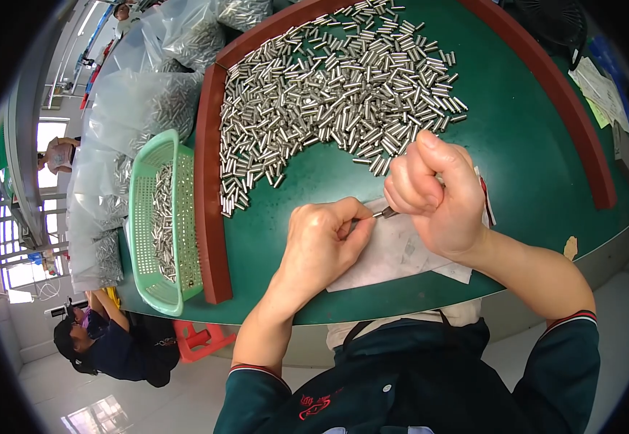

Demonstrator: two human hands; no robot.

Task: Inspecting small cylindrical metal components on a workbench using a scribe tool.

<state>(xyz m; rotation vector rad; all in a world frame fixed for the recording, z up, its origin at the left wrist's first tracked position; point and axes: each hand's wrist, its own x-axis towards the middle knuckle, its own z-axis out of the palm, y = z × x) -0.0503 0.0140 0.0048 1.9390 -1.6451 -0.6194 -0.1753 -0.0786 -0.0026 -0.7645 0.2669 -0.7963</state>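
Observation:
A big heap of small shiny metal pins (343, 87) is spread over the green tabletop (510, 101). Over the near part of the table my left hand (322, 239) pinches a small metal pin (377, 215) between thumb and forefinger. My right hand (434, 195) is closed in a fist just right of it. From under that fist a slim tool with a dark end (389, 212) points at the pin; most of the tool is hidden, and whether the two touch is unclear. Beneath both hands lies a smudged white sheet (380, 260).
Red-brown rails (213, 195) border the work area. Left of them stands a green basket (141, 239) holding pins, with clear bags (144, 108) of pins behind it. Papers (597, 87) lie at the right edge. Another person (123, 351) and a red stool (202, 338) are at lower left.

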